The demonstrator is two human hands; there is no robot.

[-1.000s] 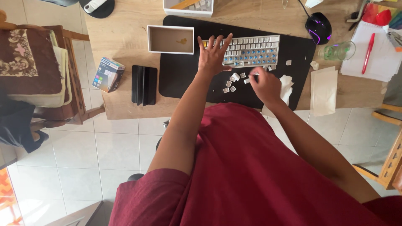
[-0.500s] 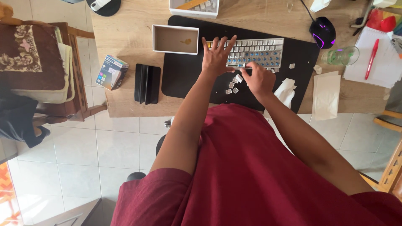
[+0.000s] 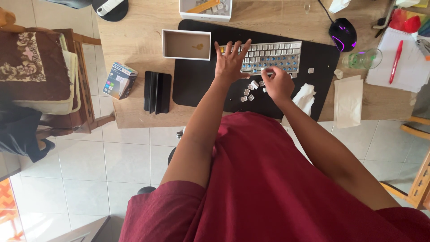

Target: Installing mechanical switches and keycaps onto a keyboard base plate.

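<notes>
Under right hand point(image 3: 278, 84): keyboard point(image 3: 268, 57), loose keycaps point(image 3: 249, 92).

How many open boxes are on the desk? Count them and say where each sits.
2. A white box with a brown inside lies at the black desk mat's left corner, beside the left hand. A second white box holding small pieces sits at the desk's far edge, partly cropped.

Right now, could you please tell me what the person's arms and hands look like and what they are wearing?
Both arms are bare from the upper arm down, coming out of the short sleeves of a dark red shirt. The left hand and the right hand wear no gloves. I can make out no watch, bracelet or ring at this size.
</notes>
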